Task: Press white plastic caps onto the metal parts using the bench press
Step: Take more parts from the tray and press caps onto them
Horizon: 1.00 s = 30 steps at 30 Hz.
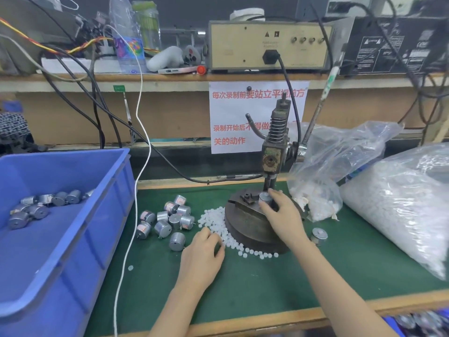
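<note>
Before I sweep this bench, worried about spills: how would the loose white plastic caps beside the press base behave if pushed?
Probably light: the white plastic caps are tiny beside the left hand. Likely to scatter and roll, since strays dot the green mat.

Centre: dark iron bench press (272,161) stands on the green bench mat (340,276), with a silver cylindrical metal part (264,198) on its base.
Left of press: small white plastic caps (213,220) against the base, then a heap of silver metal parts (170,217).
Far left: blue plastic crate (73,239) holding more parts.
Right: clear plastic bags (401,203) of caps.
Hands: right hand (284,215) holds the seated part; left hand (201,259) at the caps' near edge.
</note>
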Each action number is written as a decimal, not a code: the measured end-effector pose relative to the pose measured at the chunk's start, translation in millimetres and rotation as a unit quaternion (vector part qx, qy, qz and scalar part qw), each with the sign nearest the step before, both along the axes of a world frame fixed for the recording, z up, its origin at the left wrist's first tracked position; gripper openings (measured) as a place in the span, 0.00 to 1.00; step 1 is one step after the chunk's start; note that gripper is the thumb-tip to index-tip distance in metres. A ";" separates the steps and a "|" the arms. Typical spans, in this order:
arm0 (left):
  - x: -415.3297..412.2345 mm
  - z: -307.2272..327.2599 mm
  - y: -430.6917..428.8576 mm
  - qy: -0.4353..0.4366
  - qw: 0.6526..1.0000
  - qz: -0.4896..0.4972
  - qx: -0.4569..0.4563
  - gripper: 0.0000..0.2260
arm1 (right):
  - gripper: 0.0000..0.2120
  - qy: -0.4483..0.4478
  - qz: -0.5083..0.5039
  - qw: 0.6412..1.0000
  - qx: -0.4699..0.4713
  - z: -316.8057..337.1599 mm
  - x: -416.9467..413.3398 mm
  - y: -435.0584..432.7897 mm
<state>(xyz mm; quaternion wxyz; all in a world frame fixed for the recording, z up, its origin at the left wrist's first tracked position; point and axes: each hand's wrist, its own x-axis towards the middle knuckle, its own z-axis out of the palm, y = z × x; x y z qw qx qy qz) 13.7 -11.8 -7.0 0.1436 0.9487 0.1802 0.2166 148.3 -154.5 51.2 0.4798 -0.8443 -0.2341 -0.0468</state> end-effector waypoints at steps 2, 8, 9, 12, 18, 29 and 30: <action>-0.3 0.1 -0.1 -0.003 1.000 -0.005 0.002 0.09 | 0.22 -0.033 -0.018 0.998 -0.055 0.1 6.2 10.1; 0.8 -0.7 0.8 -0.008 1.000 -0.011 0.002 0.08 | 0.15 -0.118 -0.054 0.987 -0.092 -0.5 0.8 0.2; 1.0 -0.8 1.1 -0.011 1.000 -0.014 -0.001 0.08 | 0.16 -0.114 -0.051 0.989 -0.084 -1.2 -3.6 -4.8; 0.9 -1.2 1.9 -0.012 1.000 -0.026 -0.006 0.08 | 0.18 -0.095 -0.051 0.994 -0.029 -8.5 -23.1 -29.7; 1.3 -1.4 3.2 -0.024 0.999 -0.027 -0.013 0.08 | 0.19 -0.052 -0.128 0.990 -0.002 -41.1 -44.9 -84.8; -2.7 4.0 3.1 -0.010 0.996 -0.013 -0.092 0.06 | 0.17 -0.148 -0.189 0.962 -0.128 -45.4 -42.3 -80.1; -3.4 4.1 2.8 -0.014 0.992 -0.017 -0.123 0.05 | 0.17 -0.181 -0.184 0.961 -0.098 -43.3 -48.1 -76.0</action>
